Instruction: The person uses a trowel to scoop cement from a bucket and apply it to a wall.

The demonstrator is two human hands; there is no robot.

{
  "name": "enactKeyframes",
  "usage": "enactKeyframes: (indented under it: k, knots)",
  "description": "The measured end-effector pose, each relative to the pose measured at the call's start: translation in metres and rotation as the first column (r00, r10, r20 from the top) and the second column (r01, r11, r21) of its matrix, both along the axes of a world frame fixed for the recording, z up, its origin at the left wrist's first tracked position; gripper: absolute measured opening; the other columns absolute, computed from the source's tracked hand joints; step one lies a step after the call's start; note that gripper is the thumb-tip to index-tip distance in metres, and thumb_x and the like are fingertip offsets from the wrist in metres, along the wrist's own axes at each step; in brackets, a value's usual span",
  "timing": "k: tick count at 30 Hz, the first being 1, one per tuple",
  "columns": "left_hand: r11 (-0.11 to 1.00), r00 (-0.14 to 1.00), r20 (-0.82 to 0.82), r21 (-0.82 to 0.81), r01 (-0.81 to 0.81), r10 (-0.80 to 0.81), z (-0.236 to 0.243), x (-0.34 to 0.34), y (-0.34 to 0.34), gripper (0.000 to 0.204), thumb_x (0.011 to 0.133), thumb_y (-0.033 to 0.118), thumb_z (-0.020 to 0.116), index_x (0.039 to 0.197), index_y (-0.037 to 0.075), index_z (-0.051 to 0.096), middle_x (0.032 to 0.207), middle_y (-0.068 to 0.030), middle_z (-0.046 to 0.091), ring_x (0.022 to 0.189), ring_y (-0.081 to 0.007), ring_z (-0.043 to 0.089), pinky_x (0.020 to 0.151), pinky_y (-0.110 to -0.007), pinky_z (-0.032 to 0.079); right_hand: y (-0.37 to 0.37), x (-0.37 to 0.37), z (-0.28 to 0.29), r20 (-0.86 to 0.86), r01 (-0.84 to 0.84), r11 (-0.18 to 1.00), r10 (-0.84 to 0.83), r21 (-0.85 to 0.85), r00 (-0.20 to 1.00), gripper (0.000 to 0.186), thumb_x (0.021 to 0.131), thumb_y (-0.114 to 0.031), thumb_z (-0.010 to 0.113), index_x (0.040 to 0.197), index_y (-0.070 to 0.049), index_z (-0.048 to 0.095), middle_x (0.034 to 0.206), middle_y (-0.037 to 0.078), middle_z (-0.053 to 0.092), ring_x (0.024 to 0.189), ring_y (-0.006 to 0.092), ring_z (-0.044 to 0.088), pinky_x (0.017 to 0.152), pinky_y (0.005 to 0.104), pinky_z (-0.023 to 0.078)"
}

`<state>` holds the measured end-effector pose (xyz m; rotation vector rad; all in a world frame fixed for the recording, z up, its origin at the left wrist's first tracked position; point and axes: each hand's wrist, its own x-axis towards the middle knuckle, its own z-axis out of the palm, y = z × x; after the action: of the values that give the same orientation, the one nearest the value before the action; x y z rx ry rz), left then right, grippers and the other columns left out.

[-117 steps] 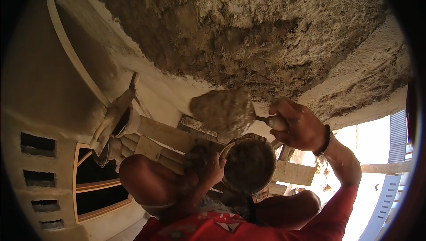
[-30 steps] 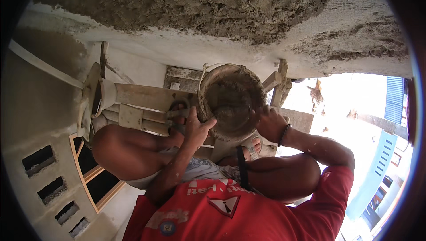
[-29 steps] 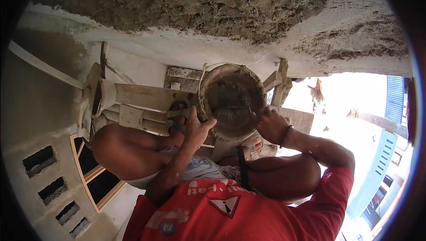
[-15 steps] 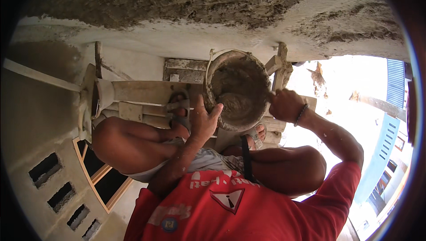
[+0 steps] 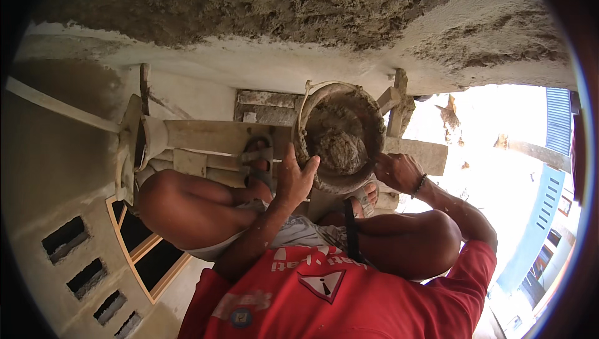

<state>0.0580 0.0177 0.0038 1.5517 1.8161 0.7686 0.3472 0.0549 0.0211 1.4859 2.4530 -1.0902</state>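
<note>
A round bucket [image 5: 378, 117] holding wet grey mortar [image 5: 340, 142] is in front of me, its wire handle resting toward the far left side of the rim. A rounded lump stands up in the mortar. My left hand [image 5: 296, 180] grips the bucket's near left side, thumb at the rim and fingers along the outer wall. On the right, my right hand [image 5: 398, 172] is closed against the rim with its fingers curled. Whatever those fingers hold, if anything, is hidden.
My feet in sandals rest on wooden planks [image 5: 212, 135], my knees spread on either side. A wall [image 5: 281, 61] with rough wet plaster [image 5: 262, 2] runs across the far side. A wooden post [image 5: 395, 102] stands behind the bucket. Bright open ground drops away right.
My right hand has come nearer to me along the bucket's right rim. The bucket sits slightly lower in view, and the mortar lump looks more raised. My left hand keeps its grip.
</note>
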Motion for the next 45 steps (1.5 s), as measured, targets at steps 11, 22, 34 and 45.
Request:
enactKeyframes:
  k: [11,22,34,45]
  knots:
    - [0.946,0.990,0.111,-0.320,-0.043,0.083,0.027,-0.006,0.017,0.078,0.085,0.041,0.065,0.129,-0.018,0.041,0.113,-0.0347,0.058,0.108,-0.0431,0.058,0.091,-0.045,0.046,0.001,-0.003,-0.004,-0.054,0.053,0.989,-0.046,0.140,0.997,0.029,0.088,-0.034,0.060,0.102,-0.009,0.058,0.080,0.018,0.065,0.068,0.0380,0.065,0.061,0.0485,0.053]
    - [0.907,0.979,0.136,-0.413,-0.084,0.153,-0.003,-0.021,0.013,0.081,0.090,0.049,0.057,0.138,-0.013,0.035,0.134,-0.0351,0.043,0.102,-0.0366,0.059,0.082,-0.039,0.049,0.054,-0.001,0.104,-0.077,0.065,0.981,-0.052,0.181,0.996,0.020,0.083,-0.025,0.065,0.088,-0.005,0.062,0.079,0.014,0.063,0.072,0.0346,0.065,0.066,0.0437,0.053]
    - [0.934,0.999,0.034,-0.357,-0.001,0.014,0.012,-0.024,0.018,0.080,0.089,0.047,0.060,0.137,-0.013,0.036,0.137,-0.0339,0.042,0.129,-0.0435,0.041,0.108,-0.045,0.034,0.113,-0.005,0.282,-0.373,-0.266,0.944,0.323,0.196,0.870,0.032,0.074,-0.018,0.078,0.099,-0.003,0.065,0.089,0.011,0.066,0.076,0.0280,0.066,0.067,0.0349,0.053]
    - [0.924,0.982,0.146,-0.378,-0.053,0.116,0.046,0.000,0.029,0.074,0.087,0.041,0.065,0.133,-0.013,0.040,0.128,-0.0323,0.050,0.122,-0.0421,0.049,0.101,-0.043,0.039,0.150,0.103,0.371,-0.414,0.506,0.709,-0.322,0.491,0.852,0.031,0.093,-0.019,0.054,0.120,-0.006,0.061,0.067,0.001,0.052,0.050,0.0038,0.043,0.040,0.0215,0.034]
